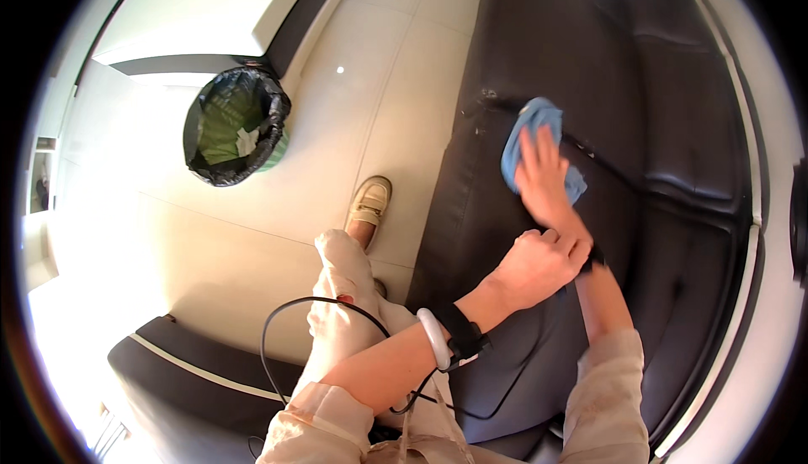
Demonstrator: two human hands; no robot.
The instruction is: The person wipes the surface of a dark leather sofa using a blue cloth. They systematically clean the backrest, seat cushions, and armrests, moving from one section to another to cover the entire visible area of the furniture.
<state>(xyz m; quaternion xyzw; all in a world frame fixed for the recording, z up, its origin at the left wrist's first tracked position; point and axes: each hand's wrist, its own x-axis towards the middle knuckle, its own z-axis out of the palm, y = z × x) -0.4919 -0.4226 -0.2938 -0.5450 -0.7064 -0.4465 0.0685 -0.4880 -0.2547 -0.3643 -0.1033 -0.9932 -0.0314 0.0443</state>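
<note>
a blue cloth (pixel 537 148) lies bunched on the seat of a black leather sofa (pixel 539 60), close to the seam where one cushion meets the next. the right hand (pixel 545 176) lies flat on top of the cloth, palm down, fingers held straight and slightly spread, pressing it against the leather; part of the cloth shows above the fingertips and a bit more to the right of the hand. the left hand (pixel 539 264) sits just below, curled into a loose fist and closed over the right wrist, its knuckles touching the forearm. the left wrist wears a white bangle (pixel 434 337) and, right beside it, a black strap (pixel 462 329) from which a thin black cable (pixel 278 323) loops down across the lap.

both forearms are bare up to pushed-back pale beige sleeves (pixel 608 397). the person's leg in light trousers (pixel 341 296) stretches out beside the sofa front, ending in a cream shoe (pixel 369 203) planted on the pale tiled floor (pixel 370 85). farther left on the floor stands a round green bin lined with a black bag (pixel 237 126), holding a scrap of white paper, well apart from the sofa. another dark seat with a pale piping line (pixel 185 367) shows at lower left.
</note>
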